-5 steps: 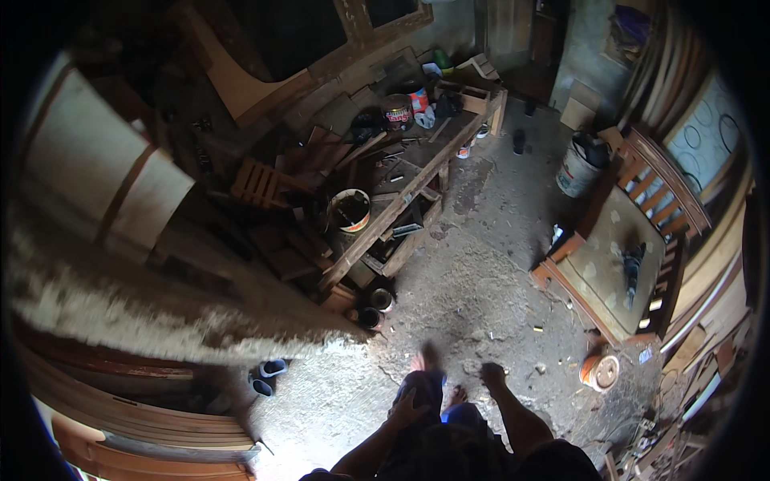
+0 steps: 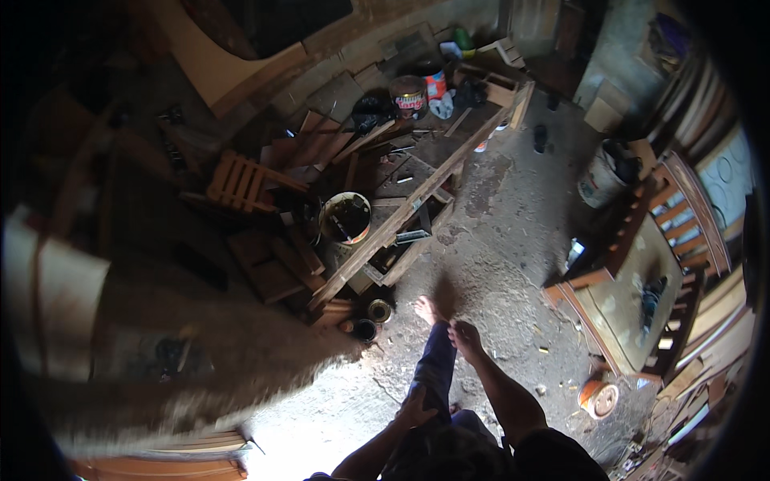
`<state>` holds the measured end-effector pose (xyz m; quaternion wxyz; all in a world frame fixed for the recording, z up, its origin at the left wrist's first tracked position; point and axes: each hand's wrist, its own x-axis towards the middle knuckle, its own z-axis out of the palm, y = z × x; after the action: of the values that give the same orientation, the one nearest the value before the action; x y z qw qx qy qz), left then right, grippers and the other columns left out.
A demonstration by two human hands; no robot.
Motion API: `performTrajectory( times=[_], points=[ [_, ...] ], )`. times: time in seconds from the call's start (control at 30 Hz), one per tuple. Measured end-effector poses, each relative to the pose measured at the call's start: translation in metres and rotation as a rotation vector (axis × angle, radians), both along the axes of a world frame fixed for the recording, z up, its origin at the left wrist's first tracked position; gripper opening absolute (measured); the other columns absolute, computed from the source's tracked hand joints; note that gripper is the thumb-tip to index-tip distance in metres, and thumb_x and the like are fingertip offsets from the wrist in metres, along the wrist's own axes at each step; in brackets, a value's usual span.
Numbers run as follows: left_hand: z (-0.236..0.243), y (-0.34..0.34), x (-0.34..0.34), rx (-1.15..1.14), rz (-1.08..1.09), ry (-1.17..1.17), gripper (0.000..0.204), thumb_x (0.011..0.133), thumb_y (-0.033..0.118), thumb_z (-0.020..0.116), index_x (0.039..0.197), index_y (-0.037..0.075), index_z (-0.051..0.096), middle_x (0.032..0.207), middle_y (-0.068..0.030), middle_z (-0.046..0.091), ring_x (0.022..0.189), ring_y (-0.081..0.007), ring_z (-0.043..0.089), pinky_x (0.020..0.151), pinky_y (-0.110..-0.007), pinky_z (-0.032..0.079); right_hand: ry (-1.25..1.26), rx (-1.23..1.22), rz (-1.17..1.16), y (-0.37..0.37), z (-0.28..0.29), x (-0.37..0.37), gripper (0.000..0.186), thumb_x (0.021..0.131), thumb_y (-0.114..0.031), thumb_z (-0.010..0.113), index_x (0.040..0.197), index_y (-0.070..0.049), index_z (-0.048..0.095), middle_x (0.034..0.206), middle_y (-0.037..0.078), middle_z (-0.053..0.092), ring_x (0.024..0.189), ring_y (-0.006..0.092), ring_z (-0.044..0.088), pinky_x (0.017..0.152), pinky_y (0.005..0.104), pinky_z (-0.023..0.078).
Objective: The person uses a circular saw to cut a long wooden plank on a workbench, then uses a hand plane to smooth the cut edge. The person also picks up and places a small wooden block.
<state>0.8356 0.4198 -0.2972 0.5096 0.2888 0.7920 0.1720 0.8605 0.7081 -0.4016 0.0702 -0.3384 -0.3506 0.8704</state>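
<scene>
My left hand (image 2: 415,407) lies on the thigh of my dark trousers (image 2: 435,365), its fingers laid out over the cloth. My right hand (image 2: 464,337) hangs low beside the shin, fingers curled in; whether anything is inside them is too small and dim to see. One bare foot (image 2: 427,309) is stretched forward on the rough concrete floor. Left of that foot stand two small open cans (image 2: 378,311), by the lower end of a wooden workbench (image 2: 385,228).
A bucket (image 2: 346,218) and scrap wood crowd the bench. At right are a wooden chair frame (image 2: 622,297) with a dark tool (image 2: 654,303) on its seat, an orange tub (image 2: 598,398) and a white pail (image 2: 603,175). A rough wall edge (image 2: 265,377) juts in at left.
My leg has swung forward, its foot now nearer the cans. My right hand has moved forward and left, close to the shin. My left hand stays on the thigh. The view has shifted.
</scene>
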Motion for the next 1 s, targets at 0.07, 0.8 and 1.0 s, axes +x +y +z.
performTrajectory(
  times=[0.07, 0.8, 1.0],
  points=[
    [0.0, 0.068, -0.033, -0.085, -0.054, 0.118, 0.094, 0.082, 0.052, 0.074, 0.158, 0.016, 0.031, 0.163, -0.0308, 0.016, 0.148, -0.0506, 0.024, 0.114, -0.057, 0.037, -0.103, 0.47, 0.059, 0.03, -0.015, -0.093, 0.024, 0.1, -0.034, 0.061, 0.107, -0.01, 0.061, 0.089, 0.004, 0.064, 0.081, 0.0158, 0.064, 0.065, 0.0314, 0.049],
    [-0.014, 0.262, -0.222, -0.401, 0.236, 0.094, 0.052, 0.089, 0.043, 0.07, 0.135, 0.021, 0.062, 0.153, -0.018, 0.039, 0.139, -0.0439, 0.037, 0.106, -0.061, 0.042, -0.47, 0.716, 0.361, 0.177, -0.27, -0.499, 0.027, 0.097, -0.024, 0.063, 0.116, -0.005, 0.058, 0.096, 0.019, 0.063, 0.086, 0.0354, 0.061, 0.07, 0.0442, 0.049],
    [-0.016, 0.271, -0.226, -0.402, 0.19, 0.089, 0.052, 0.088, 0.042, 0.071, 0.135, 0.021, 0.062, 0.152, -0.0187, 0.041, 0.138, -0.044, 0.039, 0.105, -0.062, 0.043, -0.369, 0.502, 0.268, 0.165, -0.261, -0.495, 0.024, 0.097, -0.025, 0.063, 0.111, -0.007, 0.059, 0.087, 0.015, 0.061, 0.077, 0.0301, 0.06, 0.063, 0.0405, 0.047]
  ],
)
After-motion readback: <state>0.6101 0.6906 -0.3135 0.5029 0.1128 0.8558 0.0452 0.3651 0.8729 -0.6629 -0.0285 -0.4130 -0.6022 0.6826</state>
